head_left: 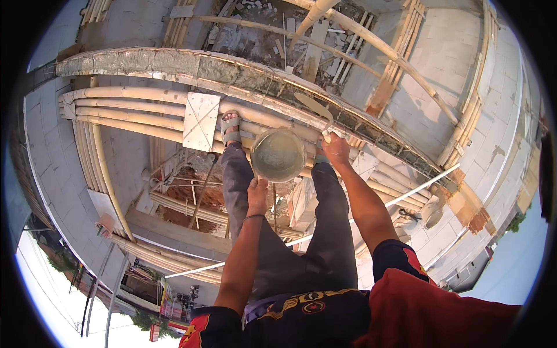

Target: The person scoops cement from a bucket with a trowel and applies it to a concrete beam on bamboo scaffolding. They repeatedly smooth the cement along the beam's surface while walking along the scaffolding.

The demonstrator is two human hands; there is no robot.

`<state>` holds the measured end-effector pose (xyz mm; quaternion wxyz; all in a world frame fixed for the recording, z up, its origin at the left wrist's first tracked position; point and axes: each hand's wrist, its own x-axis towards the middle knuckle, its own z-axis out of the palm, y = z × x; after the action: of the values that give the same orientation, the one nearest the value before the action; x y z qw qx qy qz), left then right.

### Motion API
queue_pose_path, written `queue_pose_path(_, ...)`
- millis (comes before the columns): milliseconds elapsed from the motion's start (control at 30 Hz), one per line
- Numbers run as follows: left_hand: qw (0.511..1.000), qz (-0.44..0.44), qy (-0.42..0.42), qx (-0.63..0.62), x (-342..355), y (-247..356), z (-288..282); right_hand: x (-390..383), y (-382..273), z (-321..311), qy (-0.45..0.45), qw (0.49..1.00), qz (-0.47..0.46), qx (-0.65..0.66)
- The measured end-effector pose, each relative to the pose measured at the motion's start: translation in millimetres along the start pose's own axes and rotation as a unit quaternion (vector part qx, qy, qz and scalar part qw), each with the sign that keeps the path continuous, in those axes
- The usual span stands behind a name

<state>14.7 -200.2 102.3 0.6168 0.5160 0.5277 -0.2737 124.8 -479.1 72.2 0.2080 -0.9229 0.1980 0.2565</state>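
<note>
My left hand grips the near rim of a round bucket with grey, wet-looking material inside, held between my legs. My right hand is closed on the handle of a trowel, whose curved blade points up-left toward a long concrete beam with grey mortar along it. My feet, in grey sandals, rest on bamboo poles beside the beam; the right foot is partly hidden behind the bucket and my hand.
Bamboo poles and a pale board span openings above reddish soil and rubble. Pale block walls stand at both sides. A white pipe crosses behind my legs. More containers sit at right. Poles cross the far opening.
</note>
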Motion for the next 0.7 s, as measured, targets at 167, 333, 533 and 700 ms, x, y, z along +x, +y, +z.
queue_pose_path(167, 0.931, -0.332, 0.149, -0.034, 95.8, -108.2, 22.2, 54.2, 15.2, 116.0, -0.114, 0.988, -0.078, 0.064)
queue_pose_path(333, 0.925, -0.284, 0.218, -0.129, 135.2, -153.1, 17.0, 54.2, 0.1, 170.6, -0.167, 0.968, -0.119, 0.143)
queue_pose_path(533, 0.903, -0.301, 0.183, -0.246, 130.9, -159.2, 17.0, 13.0, -24.1, 140.7, -0.153, 0.965, -0.134, 0.163)
queue_pose_path(700, 0.918, -0.261, 0.058, -0.294, 121.6, -171.8, 11.0, -44.0, -61.1, 97.5, -0.238, 0.928, -0.145, 0.245)
